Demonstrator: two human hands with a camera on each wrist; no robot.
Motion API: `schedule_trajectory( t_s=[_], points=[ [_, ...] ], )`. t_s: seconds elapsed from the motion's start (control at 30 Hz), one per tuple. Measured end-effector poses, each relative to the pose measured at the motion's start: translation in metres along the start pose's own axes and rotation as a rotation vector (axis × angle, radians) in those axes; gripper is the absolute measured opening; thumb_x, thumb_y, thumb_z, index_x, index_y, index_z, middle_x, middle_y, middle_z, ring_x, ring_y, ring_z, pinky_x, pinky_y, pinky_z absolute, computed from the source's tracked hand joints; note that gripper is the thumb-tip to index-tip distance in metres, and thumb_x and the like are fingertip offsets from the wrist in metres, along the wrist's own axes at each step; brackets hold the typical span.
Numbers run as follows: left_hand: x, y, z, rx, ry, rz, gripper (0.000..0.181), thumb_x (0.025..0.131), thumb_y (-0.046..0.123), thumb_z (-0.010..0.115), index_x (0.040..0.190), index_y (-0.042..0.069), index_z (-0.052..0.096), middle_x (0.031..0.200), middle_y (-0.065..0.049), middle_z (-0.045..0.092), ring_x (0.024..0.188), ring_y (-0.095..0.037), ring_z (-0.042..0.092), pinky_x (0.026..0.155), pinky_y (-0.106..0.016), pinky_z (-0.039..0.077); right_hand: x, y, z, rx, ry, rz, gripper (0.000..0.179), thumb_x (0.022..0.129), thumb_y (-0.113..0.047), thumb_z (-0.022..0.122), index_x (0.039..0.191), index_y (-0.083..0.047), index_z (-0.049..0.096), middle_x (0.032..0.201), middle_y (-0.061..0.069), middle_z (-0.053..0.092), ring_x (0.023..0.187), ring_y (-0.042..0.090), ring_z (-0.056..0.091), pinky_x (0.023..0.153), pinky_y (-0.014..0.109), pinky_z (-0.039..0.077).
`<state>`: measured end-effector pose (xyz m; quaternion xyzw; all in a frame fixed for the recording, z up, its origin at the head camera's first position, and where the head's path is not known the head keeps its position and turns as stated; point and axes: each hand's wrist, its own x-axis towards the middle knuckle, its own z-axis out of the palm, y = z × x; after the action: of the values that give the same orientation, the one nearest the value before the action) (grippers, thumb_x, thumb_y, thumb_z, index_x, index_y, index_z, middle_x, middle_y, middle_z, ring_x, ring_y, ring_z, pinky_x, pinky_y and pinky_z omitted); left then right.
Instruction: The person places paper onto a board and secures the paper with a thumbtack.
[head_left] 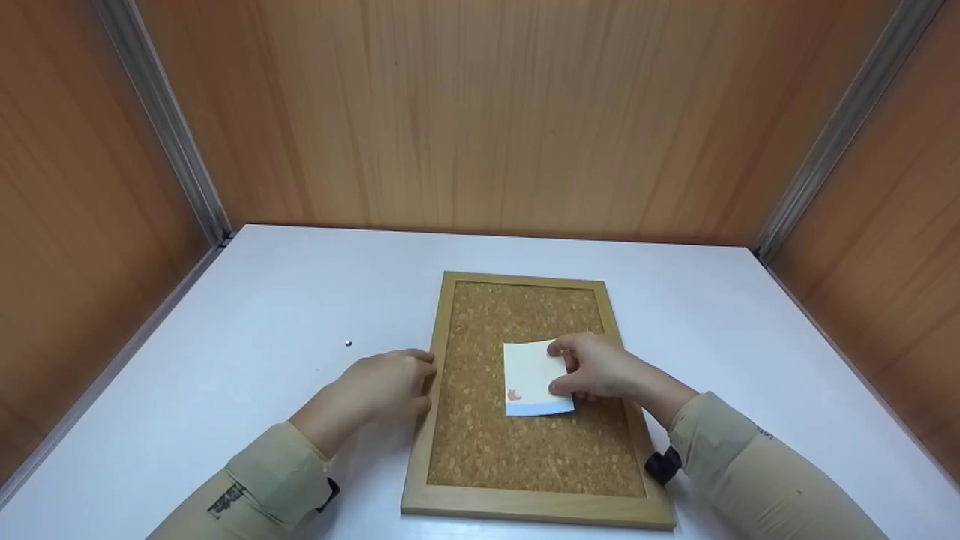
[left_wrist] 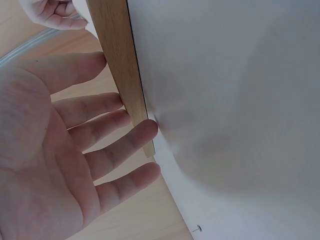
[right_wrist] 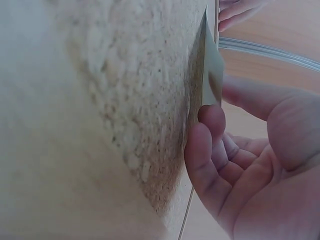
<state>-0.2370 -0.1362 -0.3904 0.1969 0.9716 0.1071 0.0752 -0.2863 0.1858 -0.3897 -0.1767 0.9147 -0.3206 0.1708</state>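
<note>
A cork board [head_left: 487, 450] with a light wooden frame lies on the white table. My right hand [head_left: 600, 367] pinches the right edge of a cream note sheet [head_left: 531, 375], which has a pale blue lower band and a small pink picture. In the right wrist view the sheet [right_wrist: 212, 75] is tilted, partly lifted from the cork. At the board's left side, my left hand [head_left: 386, 386] touches the frame. Its fingers [left_wrist: 120, 150] are extended, only slightly bent, along the frame's side [left_wrist: 120, 60] in the left wrist view.
A small silver thumbtack [head_left: 348, 343] lies on the white table [head_left: 330, 285] to the left of the board; in the left wrist view its pin [left_wrist: 198, 228] points sideways. Wood-grain panels [head_left: 495, 112] with metal corner posts [head_left: 169, 120] enclose the table.
</note>
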Motion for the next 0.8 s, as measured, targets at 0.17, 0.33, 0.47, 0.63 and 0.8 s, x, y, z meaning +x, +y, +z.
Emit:
schedule_trajectory(
  t_s=[0.17, 0.33, 0.47, 0.63, 0.8],
  points=[
    [0.0000, 0.0009, -0.0007, 0.015, -0.004, 0.007, 0.046, 0.094, 0.024, 0.074, 0.135, 0.005, 0.066, 0.148, -0.008, 0.055, 0.135, -0.032, 0.052, 0.107, -0.050, 0.047, -0.0005, -0.0008, 0.0017, -0.056, -0.007, 0.004, 0.057, 0.083, -0.015, 0.084, 0.133, -0.001, 0.060, 0.075, 0.005, 0.061, 0.054, 0.015, 0.059, 0.044, 0.026, 0.048],
    [-0.0002, 0.0016, -0.0009, 0.022, -0.005, 0.006, 0.046, 0.094, 0.024, 0.074, 0.135, 0.005, 0.066, 0.148, -0.008, 0.055, 0.134, -0.032, 0.053, 0.106, -0.050, 0.048, -0.0005, -0.0020, 0.0027, -0.096, -0.017, 0.028, 0.057, 0.082, -0.018, 0.085, 0.132, -0.004, 0.062, 0.070, 0.003, 0.062, 0.049, 0.013, 0.054, 0.043, 0.025, 0.043],
    [-0.0013, 0.0025, -0.0018, 0.010, -0.007, 0.003, 0.046, 0.093, 0.023, 0.075, 0.134, 0.005, 0.066, 0.147, -0.009, 0.056, 0.134, -0.033, 0.053, 0.105, -0.051, 0.048, -0.0004, -0.0022, 0.0026, -0.111, -0.029, 0.041, 0.056, 0.082, -0.019, 0.086, 0.131, -0.005, 0.062, 0.066, 0.002, 0.060, 0.050, 0.012, 0.052, 0.044, 0.025, 0.041],
    [-0.0021, 0.0027, -0.0027, 0.004, -0.005, 0.005, 0.045, 0.094, 0.023, 0.074, 0.134, 0.004, 0.066, 0.146, -0.010, 0.056, 0.133, -0.034, 0.053, 0.106, -0.051, 0.048, -0.0001, -0.0013, 0.0014, -0.134, -0.034, 0.033, 0.056, 0.083, -0.023, 0.086, 0.131, -0.006, 0.063, 0.068, 0.002, 0.060, 0.052, 0.012, 0.050, 0.046, 0.026, 0.040],
    [-0.0013, 0.0020, -0.0025, 0.004, -0.001, 0.006, 0.046, 0.094, 0.024, 0.074, 0.134, 0.004, 0.066, 0.146, -0.010, 0.056, 0.134, -0.034, 0.053, 0.106, -0.051, 0.047, -0.0008, 0.0002, -0.0047, -0.124, -0.012, 0.015, 0.057, 0.084, -0.027, 0.085, 0.131, -0.005, 0.062, 0.073, 0.003, 0.063, 0.056, 0.013, 0.054, 0.050, 0.027, 0.043]
  ],
)
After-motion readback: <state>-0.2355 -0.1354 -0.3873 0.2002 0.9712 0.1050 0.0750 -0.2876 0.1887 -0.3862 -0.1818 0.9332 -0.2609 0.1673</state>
